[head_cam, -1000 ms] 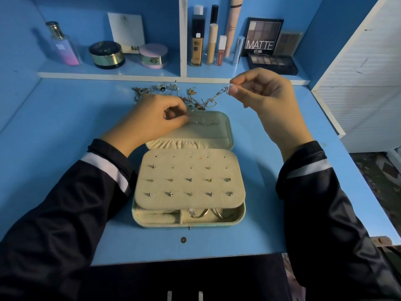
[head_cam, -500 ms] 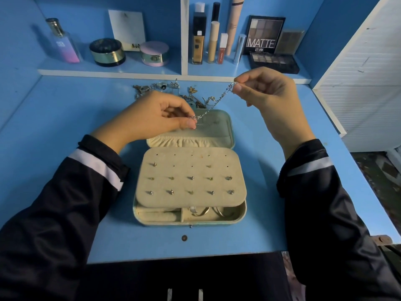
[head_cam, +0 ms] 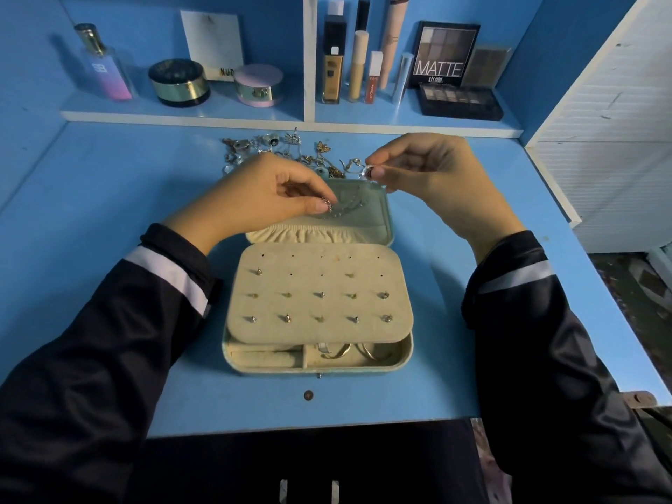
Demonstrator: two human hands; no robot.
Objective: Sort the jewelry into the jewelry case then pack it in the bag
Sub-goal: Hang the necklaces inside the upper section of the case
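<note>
The left hand (head_cam: 269, 191) pinches one end of a thin chain (head_cam: 345, 209) with thumb and finger. The right hand (head_cam: 432, 172) pinches the other end, a bit higher up. The chain hangs loose between them, just over the open lid (head_cam: 378, 221) of the case (head_cam: 402, 361). I cannot tell if the chain touches the lid.

The case sits open on the blue table (head_cam: 109, 198). A soft pad (head_cam: 320, 271) covers most of the case, and small studs (head_cam: 287, 317) stick in it in rows. Under the pad's near edge, some rings (head_cam: 336, 352) lie in the right part of the case. A pile (head_cam: 287, 149) of more jewelry lies on the table behind the lid, near both hands. Makeup (head_cam: 332, 67) stands on the shelf (head_cam: 225, 112) at the back.
</note>
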